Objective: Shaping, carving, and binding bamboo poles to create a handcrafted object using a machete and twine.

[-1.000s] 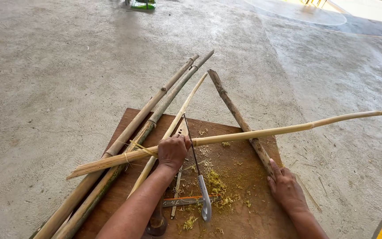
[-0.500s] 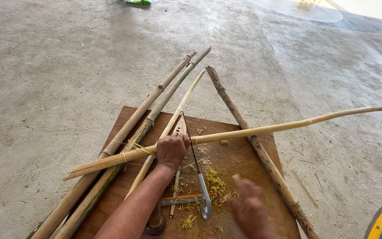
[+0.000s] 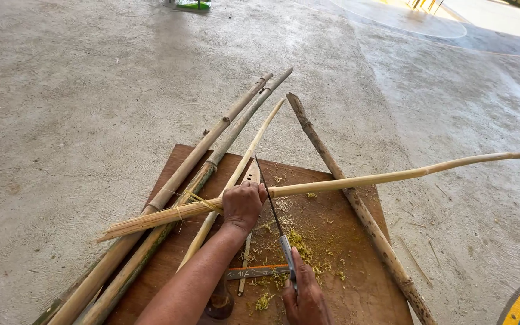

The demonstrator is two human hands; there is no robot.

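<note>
My left hand (image 3: 243, 204) grips a long pale bamboo strip (image 3: 392, 176) that lies crosswise over a brown wooden board (image 3: 356, 277); its left end is split into thin slats tied with a yellowish band. My right hand (image 3: 306, 298) is closed on the handle of a long thin knife (image 3: 270, 201), whose blade points away from me and rests against the strip next to my left hand. Yellow-green shavings (image 3: 299, 244) lie scattered on the board between my hands.
Two thick bamboo poles (image 3: 212, 150) and a thinner pale strip (image 3: 242, 165) lie diagonally on the left; a rough dark pole (image 3: 344, 192) slants across the right. A small saw (image 3: 254, 272) and another tool lie on the board. Concrete floor all round, coloured paint mark bottom right.
My right hand left the rough pole at the right, moved to the middle of the board and took hold of the knife, raising its blade against the strip. The left hand kept its grip.
</note>
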